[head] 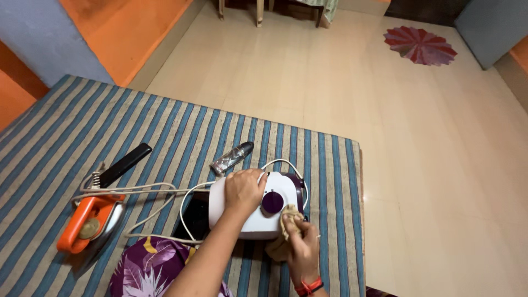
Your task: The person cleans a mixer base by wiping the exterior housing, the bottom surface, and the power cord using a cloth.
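A white clothes iron (250, 212) with a purple dial (272, 202) lies on its side near the right edge of a blue-and-beige striped cloth (165, 137) that covers the table. The left hand (243, 191) rests flat on top of the iron's body with its fingers curled over the upper edge, pressing down so that the iron seems steadied against sliding. The right hand (301, 246), a red band at its wrist, has its fingers closed around a crumpled beige rag (286, 231) and pushes the rag against the iron just beside the dial. The iron's white cord (184, 212) loops away to the left, clear of both hands. An orange iron (91, 223) stands farther left, well apart, with a black bar (125, 164) near it, while a small clear bottle (232, 157) lies just above the white iron
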